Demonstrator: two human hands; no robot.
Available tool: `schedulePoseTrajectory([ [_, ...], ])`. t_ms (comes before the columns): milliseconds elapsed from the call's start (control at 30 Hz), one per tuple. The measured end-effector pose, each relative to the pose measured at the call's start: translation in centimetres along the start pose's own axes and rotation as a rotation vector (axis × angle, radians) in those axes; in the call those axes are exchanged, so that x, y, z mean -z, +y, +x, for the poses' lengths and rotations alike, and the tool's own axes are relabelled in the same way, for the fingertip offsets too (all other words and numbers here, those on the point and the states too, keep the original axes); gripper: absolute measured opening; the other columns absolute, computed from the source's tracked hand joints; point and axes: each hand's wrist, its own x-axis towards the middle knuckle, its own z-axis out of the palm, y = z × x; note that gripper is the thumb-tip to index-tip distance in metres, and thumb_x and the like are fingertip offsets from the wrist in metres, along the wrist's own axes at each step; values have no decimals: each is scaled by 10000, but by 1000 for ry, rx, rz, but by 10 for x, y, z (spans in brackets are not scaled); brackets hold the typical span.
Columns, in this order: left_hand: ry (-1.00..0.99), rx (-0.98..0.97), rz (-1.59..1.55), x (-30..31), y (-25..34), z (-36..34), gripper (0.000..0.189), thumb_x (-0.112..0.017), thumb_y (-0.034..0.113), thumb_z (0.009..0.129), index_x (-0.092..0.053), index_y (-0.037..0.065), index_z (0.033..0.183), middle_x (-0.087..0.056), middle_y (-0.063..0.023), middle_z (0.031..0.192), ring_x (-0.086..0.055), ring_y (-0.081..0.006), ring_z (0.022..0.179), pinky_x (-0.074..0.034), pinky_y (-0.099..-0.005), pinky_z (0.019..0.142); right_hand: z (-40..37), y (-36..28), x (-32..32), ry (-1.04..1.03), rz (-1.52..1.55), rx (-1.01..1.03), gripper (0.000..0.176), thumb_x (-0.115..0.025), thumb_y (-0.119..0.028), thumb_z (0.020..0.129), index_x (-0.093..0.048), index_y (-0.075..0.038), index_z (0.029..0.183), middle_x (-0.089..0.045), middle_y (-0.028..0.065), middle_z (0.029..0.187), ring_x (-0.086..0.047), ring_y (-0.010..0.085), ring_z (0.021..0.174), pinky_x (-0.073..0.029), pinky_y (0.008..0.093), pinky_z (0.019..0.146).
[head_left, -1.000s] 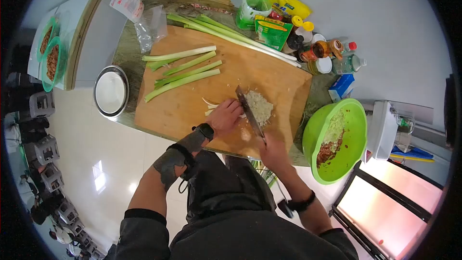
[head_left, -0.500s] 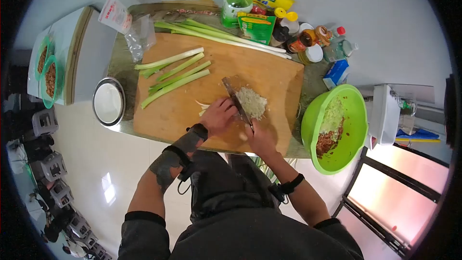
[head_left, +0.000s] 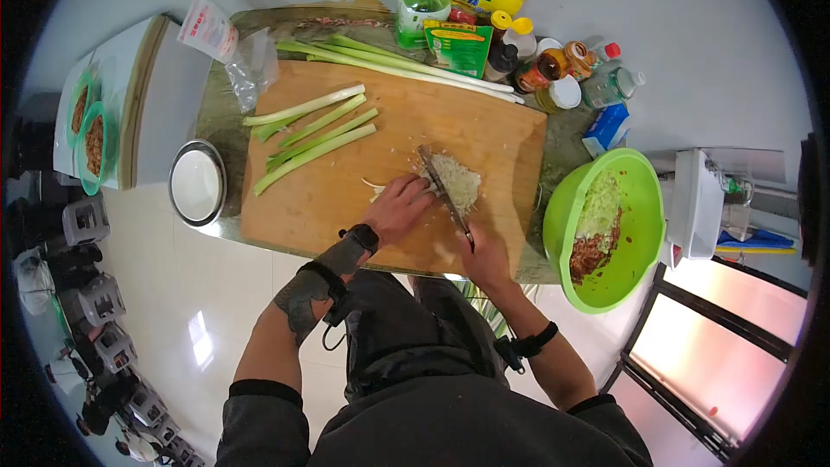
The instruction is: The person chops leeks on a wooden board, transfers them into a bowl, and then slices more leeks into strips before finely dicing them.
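Observation:
On the wooden cutting board (head_left: pixel 328 216), my right hand (head_left: pixel 486 258) is closed around the handle of a kitchen knife (head_left: pixel 443 188). The blade slants away from me, against the left side of a pile of finely chopped scallion (head_left: pixel 461 183). Just left of the blade is my left hand (head_left: pixel 403 209), its fingers curled down on pale scallion strips (head_left: pixel 375 190); their ends show beside it and the rest is hidden under the hand. Several cut scallion stalks (head_left: pixel 320 145) lie at the board's left. Long whole scallions (head_left: pixel 398 62) stretch along the far edge.
A green basin (head_left: pixel 560 246) with minced meat and chopped scallion stands at the right. Several bottles and jars (head_left: pixel 553 69) and a green packet (head_left: pixel 458 47) fill the back. A metal bowl of white contents (head_left: pixel 195 186) and a plastic bag (head_left: pixel 251 69) are at the left.
The knife and my right hand have shifted right and slightly nearer to me. My left hand has moved slightly right, still beside the blade, and the pale strips have shifted with it.

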Motion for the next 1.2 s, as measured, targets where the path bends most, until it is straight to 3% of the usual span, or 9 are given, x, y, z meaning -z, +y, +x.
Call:
schedulePoseTrajectory([
  [133,-32,-32,-1,19,3,4,546,-747,162,832,-613,154,1361,-551,-130,1450,-493,-397,1378,-469,-521,1127,-1,-5,9,-38,43,-48,352,-609,-421,1041,-672,-81,1110,-724,221,843,-694,487,813,-540,601,739],
  [333,-93,-59,19,20,-5,8,488,-742,181,845,-617,138,1314,-569,-95,1406,-463,-361,1402,-438,-498,1143,-4,-28,32,6,-29,46,331,-614,-380,1042,-645,-81,1182,-725,236,857,-697,498,815,-543,602,746],
  [533,-65,-50,62,20,-5,9,399,-716,199,888,-626,177,1276,-577,-54,1355,-478,-323,1357,-412,-503,1132,-15,-41,77,-162,12,-1,331,-610,-371,1040,-633,-65,1163,-717,247,869,-691,496,800,-535,606,742],
  [733,-36,-19,26,16,-7,10,383,-696,190,897,-628,183,1274,-586,-54,1341,-493,-314,1330,-389,-512,1142,17,-21,4,-5,-117,35,320,-619,-356,1023,-670,-50,1099,-706,244,862,-683,493,815,-522,603,731],
  [867,-13,-18,-14,8,-10,6,396,-707,200,883,-635,163,1270,-587,-58,1353,-482,-331,1349,-387,-504,1160,6,-36,46,-27,-77,118,323,-607,-365,1029,-676,-56,1094,-708,242,867,-685,490,816,-522,605,735],
  [1033,43,-27,-18,2,-12,6,396,-716,182,862,-646,150,1251,-594,-64,1353,-486,-353,1353,-434,-495,1135,24,-34,12,-29,-122,-6,334,-575,-370,1041,-670,-60,1119,-705,254,880,-682,498,832,-522,616,776],
  [1200,51,-22,-16,-1,-10,3,399,-723,162,850,-644,138,1241,-594,-69,1334,-512,-353,1313,-489,-496,1079,6,-40,51,-40,-95,157,337,-559,-371,1053,-664,-63,1141,-716,270,928,-696,489,855,-526,624,777],
])
